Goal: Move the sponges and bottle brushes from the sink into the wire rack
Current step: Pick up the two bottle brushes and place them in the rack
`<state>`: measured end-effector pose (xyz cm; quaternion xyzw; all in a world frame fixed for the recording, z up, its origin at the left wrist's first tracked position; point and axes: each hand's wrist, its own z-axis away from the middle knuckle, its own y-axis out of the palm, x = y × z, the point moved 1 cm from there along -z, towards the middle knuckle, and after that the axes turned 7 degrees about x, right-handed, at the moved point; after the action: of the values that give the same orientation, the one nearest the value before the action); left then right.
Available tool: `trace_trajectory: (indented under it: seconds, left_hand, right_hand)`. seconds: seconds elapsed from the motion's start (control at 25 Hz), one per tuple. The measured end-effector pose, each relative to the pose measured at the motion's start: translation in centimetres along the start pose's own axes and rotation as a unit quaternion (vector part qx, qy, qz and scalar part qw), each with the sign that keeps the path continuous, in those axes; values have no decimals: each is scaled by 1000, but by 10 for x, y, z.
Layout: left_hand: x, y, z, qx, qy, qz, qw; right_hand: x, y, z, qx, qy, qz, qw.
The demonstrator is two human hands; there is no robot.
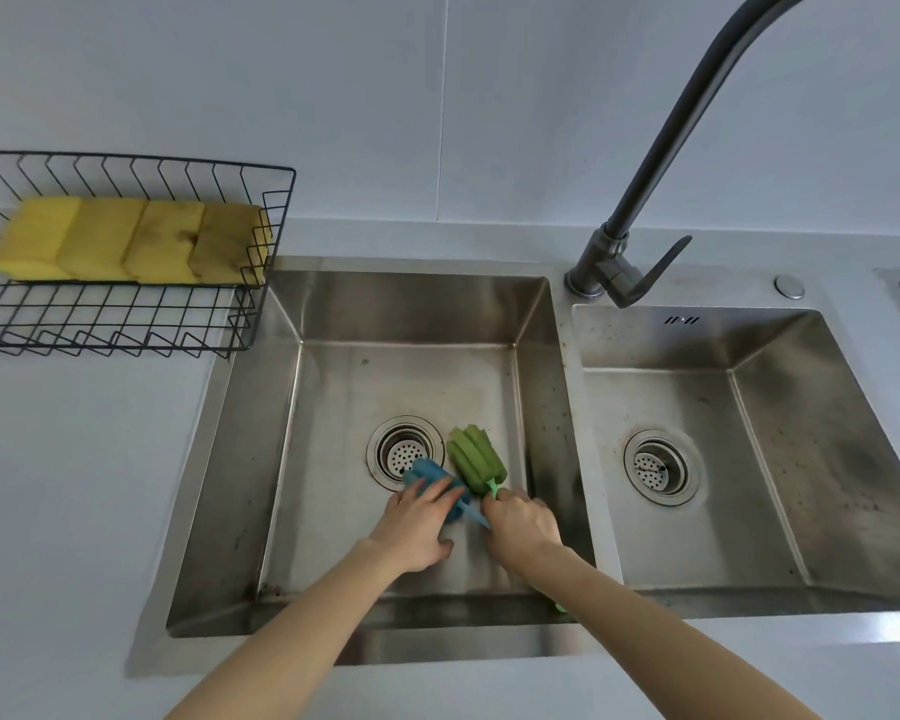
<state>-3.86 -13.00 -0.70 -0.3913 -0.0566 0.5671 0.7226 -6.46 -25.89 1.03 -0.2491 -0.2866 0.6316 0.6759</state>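
Both of my hands are down in the left sink basin [333, 314], beside its drain [405, 453]. My left hand [419, 527] lies over the head of a blue bottle brush [427, 472], fingers curled on it. My right hand [523, 524] is closed around the handle of a green bottle brush [475, 459], whose foam head points away from me; the handle's green tip [560, 608] shows under my forearm. Several yellow sponges [131, 240] stand side by side in the black wire rack [261, 304] on the counter at the left.
A dark curved faucet [661, 163] rises between the two basins. The right basin [749, 459] holds only its drain strainer. White counter [84, 485] lies left of the sink, below the rack. A tiled wall stands behind.
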Motion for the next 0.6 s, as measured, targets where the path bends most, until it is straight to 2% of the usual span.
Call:
trace_trajectory:
  seconds: [0.32,0.6]
  left_hand:
    - [17,-11,6,-55,-1,3,999]
    - [41,-42,30,-176,4,10,984]
  right_hand:
    - [1,-26,6,-11,-28,-131,991]
    - [4,-56,28,-49,-72,-154,984]
